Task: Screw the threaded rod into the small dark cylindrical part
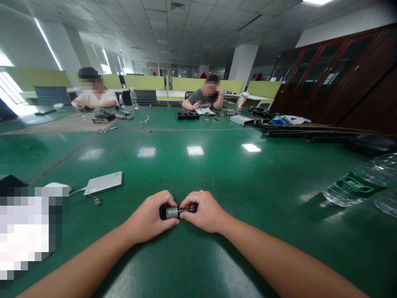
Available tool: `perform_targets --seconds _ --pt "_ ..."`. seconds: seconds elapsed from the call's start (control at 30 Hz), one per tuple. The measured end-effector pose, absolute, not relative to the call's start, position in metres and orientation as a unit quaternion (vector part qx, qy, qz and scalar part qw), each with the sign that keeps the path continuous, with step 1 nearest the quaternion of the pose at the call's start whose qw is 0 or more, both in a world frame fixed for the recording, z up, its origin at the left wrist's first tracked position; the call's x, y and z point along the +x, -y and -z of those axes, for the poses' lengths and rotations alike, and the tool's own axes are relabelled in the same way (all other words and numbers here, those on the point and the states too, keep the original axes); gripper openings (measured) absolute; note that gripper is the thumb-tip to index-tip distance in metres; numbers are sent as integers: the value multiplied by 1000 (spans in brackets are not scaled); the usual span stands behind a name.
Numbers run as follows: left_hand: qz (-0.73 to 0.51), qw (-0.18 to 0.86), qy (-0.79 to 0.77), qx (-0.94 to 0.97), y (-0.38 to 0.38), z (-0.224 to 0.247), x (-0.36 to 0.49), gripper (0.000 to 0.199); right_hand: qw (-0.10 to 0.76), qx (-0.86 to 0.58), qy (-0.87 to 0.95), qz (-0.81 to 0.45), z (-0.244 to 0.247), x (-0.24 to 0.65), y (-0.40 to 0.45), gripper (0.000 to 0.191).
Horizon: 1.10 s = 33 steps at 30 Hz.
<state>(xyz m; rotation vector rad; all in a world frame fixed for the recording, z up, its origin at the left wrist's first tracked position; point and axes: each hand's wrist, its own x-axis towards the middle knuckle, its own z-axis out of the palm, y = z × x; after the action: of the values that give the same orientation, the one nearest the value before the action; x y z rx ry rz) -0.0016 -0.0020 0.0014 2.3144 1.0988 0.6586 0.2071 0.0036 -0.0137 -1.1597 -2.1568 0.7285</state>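
Note:
Near the front of the green table (217, 174), a small grey metal cylinder (172, 212) lies sideways with a dark end inside my left hand (150, 217). The thumb and fingers of that hand curl round the cylinder. From its right end runs a thin dark shaft (186, 210) with rings like a spring or a thread; which of the two I cannot tell. My right hand (206, 213) pinches this shaft between thumb and fingers. The two hands almost meet at the joint between cylinder and shaft. The fingers hide part of both pieces.
A silver flat box with a cable (104, 183) lies to the left. Clear plastic bottles (356, 186) lie at the right. Two people sit across the table, one writing on paper (204, 111). A black tray (188, 115) and long dark bars (288, 131) lie farther back.

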Motion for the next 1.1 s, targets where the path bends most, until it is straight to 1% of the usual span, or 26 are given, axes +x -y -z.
perform_targets --seconds 0.23,0.47,0.57,0.9,1.1 --pt "-236 249 -395 853 1 -3 -2 11 288 -403 834 -243 15 210 -3 10" --pt "-245 255 -398 847 1 -4 -2 12 246 -377 868 -209 11 213 0 24" --pt "-250 252 -396 847 3 -5 -3 12 236 -376 873 -204 10 212 2 20" --pt "-250 247 -394 849 4 -4 -3 13 251 -371 870 -207 8 218 2 12" --pt "-248 247 -393 850 4 -4 -2 14 239 -381 868 -210 2 222 2 12"
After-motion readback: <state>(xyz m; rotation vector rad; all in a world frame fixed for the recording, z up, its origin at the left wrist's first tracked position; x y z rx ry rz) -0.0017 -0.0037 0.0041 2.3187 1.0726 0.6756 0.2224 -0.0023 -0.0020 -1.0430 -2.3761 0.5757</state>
